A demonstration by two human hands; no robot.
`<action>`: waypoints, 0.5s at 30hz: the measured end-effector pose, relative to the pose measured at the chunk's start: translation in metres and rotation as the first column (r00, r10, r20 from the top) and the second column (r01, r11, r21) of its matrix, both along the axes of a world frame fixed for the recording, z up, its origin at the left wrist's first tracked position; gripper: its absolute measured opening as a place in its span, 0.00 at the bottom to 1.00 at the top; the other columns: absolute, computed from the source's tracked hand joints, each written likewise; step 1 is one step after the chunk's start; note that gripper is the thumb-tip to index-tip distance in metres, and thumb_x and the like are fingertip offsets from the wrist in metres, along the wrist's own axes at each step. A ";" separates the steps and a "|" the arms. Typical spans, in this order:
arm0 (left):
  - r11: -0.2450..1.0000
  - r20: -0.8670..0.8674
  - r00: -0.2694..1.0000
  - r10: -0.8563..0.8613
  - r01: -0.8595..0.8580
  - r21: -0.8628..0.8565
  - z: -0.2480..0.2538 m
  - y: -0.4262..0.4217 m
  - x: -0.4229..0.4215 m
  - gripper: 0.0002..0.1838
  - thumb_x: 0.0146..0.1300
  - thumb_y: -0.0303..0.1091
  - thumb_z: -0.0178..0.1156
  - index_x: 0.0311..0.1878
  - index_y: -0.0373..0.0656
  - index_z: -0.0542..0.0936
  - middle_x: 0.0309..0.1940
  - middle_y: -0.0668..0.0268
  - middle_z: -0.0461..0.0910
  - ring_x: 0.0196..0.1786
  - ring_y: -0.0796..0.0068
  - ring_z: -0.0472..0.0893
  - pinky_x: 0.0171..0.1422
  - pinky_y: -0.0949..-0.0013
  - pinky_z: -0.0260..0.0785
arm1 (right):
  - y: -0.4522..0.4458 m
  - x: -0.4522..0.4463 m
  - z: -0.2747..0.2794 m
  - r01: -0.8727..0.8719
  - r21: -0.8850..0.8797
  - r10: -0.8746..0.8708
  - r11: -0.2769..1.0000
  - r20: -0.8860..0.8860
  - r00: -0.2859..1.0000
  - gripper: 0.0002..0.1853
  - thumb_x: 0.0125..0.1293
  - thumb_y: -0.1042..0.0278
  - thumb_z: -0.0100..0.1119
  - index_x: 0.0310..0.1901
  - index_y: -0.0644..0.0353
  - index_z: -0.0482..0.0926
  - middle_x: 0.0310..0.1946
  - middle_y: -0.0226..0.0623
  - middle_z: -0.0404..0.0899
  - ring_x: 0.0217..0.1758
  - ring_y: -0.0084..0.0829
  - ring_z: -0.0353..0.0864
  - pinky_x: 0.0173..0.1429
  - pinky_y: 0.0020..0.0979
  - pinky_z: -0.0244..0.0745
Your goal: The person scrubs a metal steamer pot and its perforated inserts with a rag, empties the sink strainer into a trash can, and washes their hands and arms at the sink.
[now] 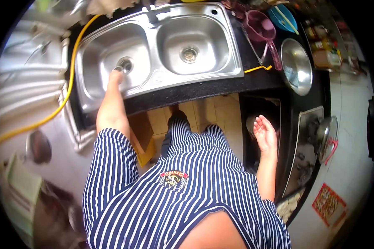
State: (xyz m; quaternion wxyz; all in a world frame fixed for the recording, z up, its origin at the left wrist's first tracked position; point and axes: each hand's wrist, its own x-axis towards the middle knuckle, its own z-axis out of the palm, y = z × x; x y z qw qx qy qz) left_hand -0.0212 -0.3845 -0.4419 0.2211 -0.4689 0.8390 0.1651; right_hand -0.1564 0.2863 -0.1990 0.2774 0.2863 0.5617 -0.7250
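Observation:
Over the left basin of a steel double sink [153, 76], my left hand [116, 76] reaches down near the drain [125, 64]. Its fingers are bent around a small shiny object by the drain, too small and blurred to name. My right hand [265, 130] is raised off the counter's front edge, to the right of my body, palm up with the fingers apart and nothing in it. The right basin [174, 41] has a drain strainer [189, 54] at its bottom. The faucet [152, 16] stands behind the divider between the basins.
A yellow hose [72, 74] curves along the left. Right of the sink are a pink strainer or dipper [260, 25], a blue bowl [281, 17], a yellow-handled tool [258, 69] and a steel bowl [296, 66]. A stove [304, 145] with a lidded pan [327, 139] stands at the right.

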 end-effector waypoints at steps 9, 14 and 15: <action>0.967 -0.175 0.959 -0.223 0.240 0.084 -0.047 0.028 0.040 0.13 0.50 0.38 0.57 0.33 0.41 0.84 0.37 0.53 0.83 0.41 0.52 0.82 0.47 0.57 0.73 | 0.006 -0.032 0.009 0.015 0.096 -0.012 0.995 -0.023 1.000 0.12 0.69 0.67 0.54 0.51 0.62 0.76 0.42 0.37 0.80 0.42 0.29 0.80 0.47 0.28 0.76; 0.821 -0.243 0.902 0.357 -0.179 0.542 -0.024 0.024 0.020 0.29 0.51 0.31 0.61 0.60 0.38 0.75 0.39 0.61 0.83 0.37 0.68 0.82 0.41 0.66 0.72 | 0.009 -0.092 -0.002 0.093 0.013 -0.092 0.996 -0.083 0.992 0.11 0.68 0.66 0.56 0.48 0.60 0.77 0.40 0.35 0.81 0.41 0.29 0.80 0.46 0.29 0.77; 0.831 -0.283 0.892 0.353 -0.160 0.533 -0.020 0.027 0.016 0.31 0.51 0.33 0.62 0.61 0.38 0.74 0.47 0.56 0.80 0.47 0.64 0.79 0.50 0.65 0.71 | 0.013 -0.107 -0.008 0.108 -0.029 -0.110 0.994 -0.096 0.989 0.11 0.67 0.66 0.56 0.47 0.60 0.77 0.40 0.35 0.81 0.41 0.29 0.80 0.45 0.30 0.77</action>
